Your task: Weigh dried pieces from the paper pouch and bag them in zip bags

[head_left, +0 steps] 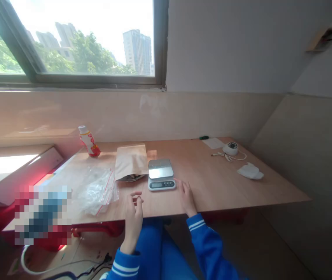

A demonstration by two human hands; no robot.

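A digital kitchen scale with a silver weighing plate stands in the middle of the table, its display and buttons facing me. At its lower right corner is my right hand, resting on the tabletop, one finger stretched to the scale's edge and nothing held. My left hand is at the table's front edge, left of the scale, fingers loosely bent and apart, holding nothing. Just left of the scale lies a brown paper bag, its mouth towards me; dark contents show faintly inside. Beside it are several clear zip bags.
A red and white bottle stands at the back left. On the right are a white round device with a cable, a sheet of paper, a green object and a crumpled white tissue. A blurred-out patch covers the left corner.
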